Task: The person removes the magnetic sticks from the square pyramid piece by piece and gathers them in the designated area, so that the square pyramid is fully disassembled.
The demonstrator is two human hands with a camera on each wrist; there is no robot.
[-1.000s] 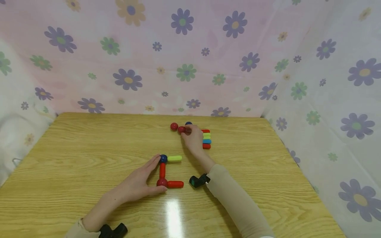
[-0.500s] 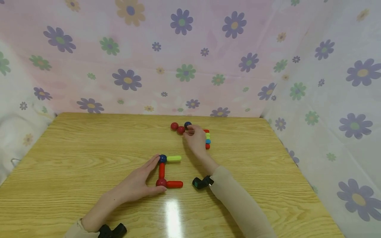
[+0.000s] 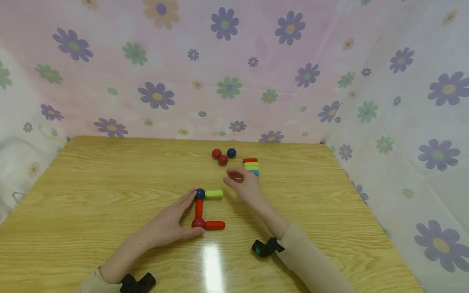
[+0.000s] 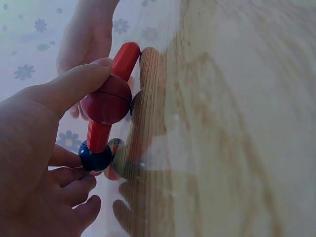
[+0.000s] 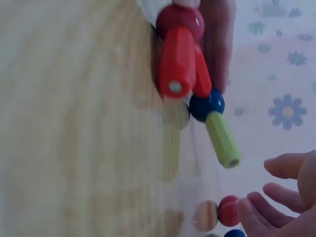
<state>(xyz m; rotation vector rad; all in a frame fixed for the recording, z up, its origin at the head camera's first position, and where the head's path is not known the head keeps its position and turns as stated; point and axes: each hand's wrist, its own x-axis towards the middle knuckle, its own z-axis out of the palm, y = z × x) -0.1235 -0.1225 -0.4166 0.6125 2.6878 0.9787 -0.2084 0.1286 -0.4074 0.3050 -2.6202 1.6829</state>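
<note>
In the head view, my left hand spans the left side of a C-shaped frame of magnetic rods and balls, fingers at its blue ball, thumb against its dark red ball. A red rod joins the two balls. From the blue ball a yellow-green rod points right, and from the red ball a second red rod does too. To the right of the frame, my right hand hovers with nothing in its loosely bent fingers; the right wrist view shows these fingers spread apart.
Two loose red balls and a loose blue ball lie farther back on the wooden table. Beside them is a row of red, yellow-green and blue rods, partly behind my right hand. A flowered cloth hangs behind.
My right hand has drawn back from the loose balls toward me, leaving the red and blue balls in view. The left hand stays at the frame.
</note>
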